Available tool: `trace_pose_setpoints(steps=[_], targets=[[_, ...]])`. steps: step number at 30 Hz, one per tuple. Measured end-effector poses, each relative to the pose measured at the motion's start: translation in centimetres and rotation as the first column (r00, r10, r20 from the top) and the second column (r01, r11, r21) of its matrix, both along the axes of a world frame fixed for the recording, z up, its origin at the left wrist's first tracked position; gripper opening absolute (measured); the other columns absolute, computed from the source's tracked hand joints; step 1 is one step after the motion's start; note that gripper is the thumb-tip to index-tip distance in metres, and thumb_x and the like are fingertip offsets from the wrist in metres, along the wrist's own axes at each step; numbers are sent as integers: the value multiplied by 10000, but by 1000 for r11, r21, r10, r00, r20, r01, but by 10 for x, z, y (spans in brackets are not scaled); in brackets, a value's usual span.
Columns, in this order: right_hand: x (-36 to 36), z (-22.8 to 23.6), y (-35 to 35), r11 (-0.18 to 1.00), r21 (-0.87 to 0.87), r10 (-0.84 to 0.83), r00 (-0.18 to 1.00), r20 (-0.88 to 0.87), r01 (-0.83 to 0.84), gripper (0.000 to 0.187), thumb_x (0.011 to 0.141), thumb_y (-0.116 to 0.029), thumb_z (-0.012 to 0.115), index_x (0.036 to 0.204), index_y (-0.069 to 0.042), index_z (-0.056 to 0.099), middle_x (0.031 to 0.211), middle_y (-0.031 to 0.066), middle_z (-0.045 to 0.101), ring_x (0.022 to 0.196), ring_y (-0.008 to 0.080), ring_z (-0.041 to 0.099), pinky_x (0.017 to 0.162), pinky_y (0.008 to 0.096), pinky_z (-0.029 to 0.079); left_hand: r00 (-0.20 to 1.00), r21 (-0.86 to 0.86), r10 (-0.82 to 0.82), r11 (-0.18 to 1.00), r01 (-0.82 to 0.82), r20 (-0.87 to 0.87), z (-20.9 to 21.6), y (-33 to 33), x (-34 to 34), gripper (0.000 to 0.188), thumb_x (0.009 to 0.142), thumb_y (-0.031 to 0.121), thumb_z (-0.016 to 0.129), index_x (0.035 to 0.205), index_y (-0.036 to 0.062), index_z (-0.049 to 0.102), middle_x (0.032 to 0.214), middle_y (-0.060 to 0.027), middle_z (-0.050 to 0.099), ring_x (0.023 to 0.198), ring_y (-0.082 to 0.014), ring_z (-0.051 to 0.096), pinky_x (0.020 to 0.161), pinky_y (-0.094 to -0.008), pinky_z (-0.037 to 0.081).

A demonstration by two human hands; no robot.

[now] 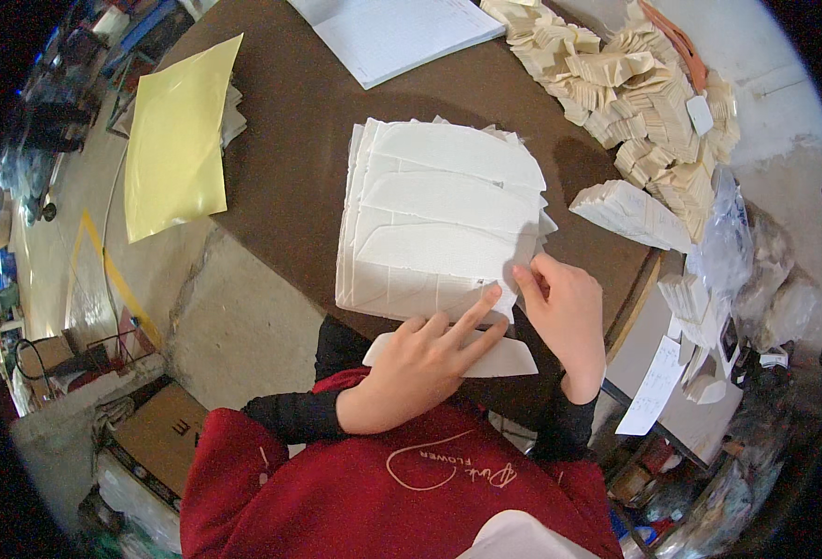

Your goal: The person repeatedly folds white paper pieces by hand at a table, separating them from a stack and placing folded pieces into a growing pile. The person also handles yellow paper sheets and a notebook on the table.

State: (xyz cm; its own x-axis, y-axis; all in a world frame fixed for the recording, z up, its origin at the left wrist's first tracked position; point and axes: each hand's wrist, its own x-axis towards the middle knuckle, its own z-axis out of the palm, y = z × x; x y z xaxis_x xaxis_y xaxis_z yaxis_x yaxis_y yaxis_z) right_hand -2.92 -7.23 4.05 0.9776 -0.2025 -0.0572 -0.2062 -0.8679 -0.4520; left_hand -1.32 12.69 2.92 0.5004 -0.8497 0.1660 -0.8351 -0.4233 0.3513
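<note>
A stack of white sheets [448, 200] lies on the brown table in front of me. Its top sheet shows several long curved shapes, cut or scored in rows. My left hand [416, 373] is at the near edge of the stack, index finger stretched onto the lower right corner. A loose white curved piece [512, 359] sticks out on both sides under this hand, held there; the thumb is hidden. At the right edge of the stack, my right hand [565, 307] has thumb and fingers pinched together. What they pinch, if anything, is hidden.
An open notebook [402, 37] lies at the far edge. A yellow sheet [180, 140] overhangs the table's left side. Bundles of cream pieces [635, 84] pile up at the far right, with a white bundle [630, 210] nearer. A handwritten paper slip [649, 387] hangs at the right.
</note>
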Motion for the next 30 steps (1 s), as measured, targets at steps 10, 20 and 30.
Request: trace_pose_setpoints(steps=[10,20,30], targets=[[-34,39,77,822,42,507,764,399,-568,156,827,-207,564,854,-60,610,826,114,615,757,277,620,632,442,478,997,49,-48,998,45,53,-17,-5,-8,477,781,177,578,1251,98,577,1453,-128,440,743,-154,551,605,-251,466],[-41,43,126,572,402,258,623,739,-715,132,695,-69,745,808,-50,680,723,81,654,593,232,643,485,350,493,649,-444,-182,856,-265,-739,-2,12,22,562,876,319,628,1370,110,462,1310,-125,561,820,-210,649,736,-313,528],[-45,-3,123,97,995,-386,922,30,8,299,984,-210,549,766,-10,588,532,-4,471,453,52,366,430,230,224,311,-391,-642,-18,-920,-701,7,5,39,1062,731,896,304,1491,159,223,1224,-127,582,929,-227,624,787,-469,535]])
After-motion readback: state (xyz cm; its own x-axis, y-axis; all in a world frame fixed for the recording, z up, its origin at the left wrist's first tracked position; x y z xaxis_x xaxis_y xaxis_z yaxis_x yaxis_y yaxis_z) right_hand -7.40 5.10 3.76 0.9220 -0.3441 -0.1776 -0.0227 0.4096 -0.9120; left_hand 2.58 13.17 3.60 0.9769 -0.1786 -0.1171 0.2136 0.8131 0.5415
